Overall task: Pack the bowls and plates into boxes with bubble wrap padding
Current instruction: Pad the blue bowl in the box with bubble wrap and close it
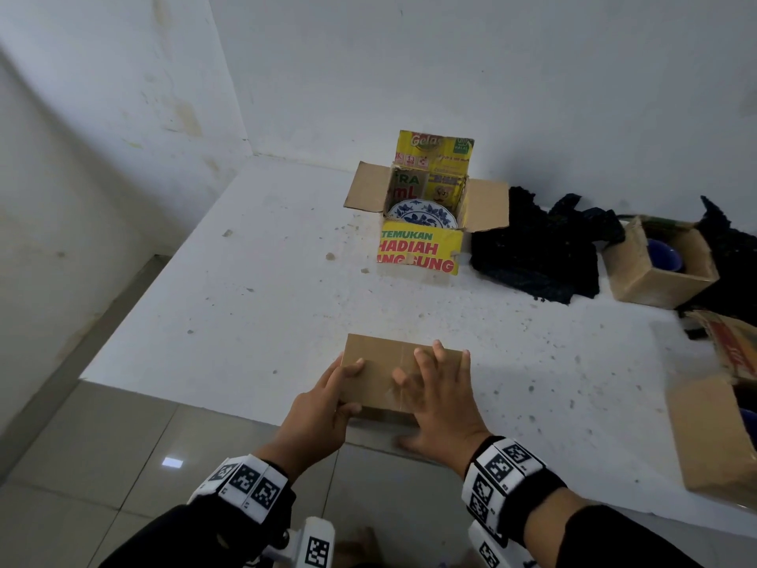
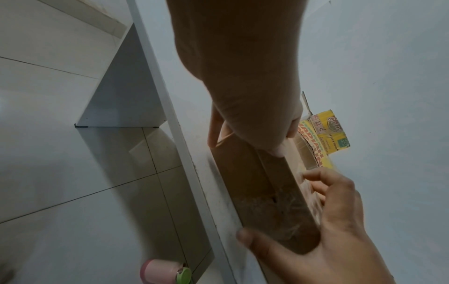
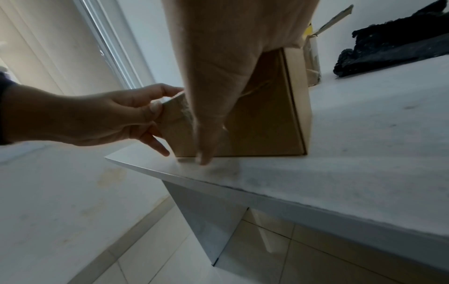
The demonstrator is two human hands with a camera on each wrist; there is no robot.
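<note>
- Cardboard box [image 1: 389, 373], closed and plain brown, sits at the near edge of the white table [image 1: 245, 280], right in front of me.
- My left hand [image 1: 323, 407] grips the box's left near corner, thumb on the top face and fingers curled round the side.
- My right hand [image 1: 438, 399] lies across the top of the box with fingers spread and straight, pressing flat; its thumb hangs down the near face toward the table edge.
- Farther back stands a yellow printed box [image 1: 422, 223] with its flaps open, and a blue-and-white plate [image 1: 422, 217] lies inside it.
- Just right of that box lies a crumpled heap of black wrap [image 1: 536, 252].
- At the right edge, an open brown box [image 1: 655, 264] holds a blue bowl [image 1: 663, 256].
- Nearer me on the right stands another brown carton [image 1: 712, 436], cut off by the frame.
</note>
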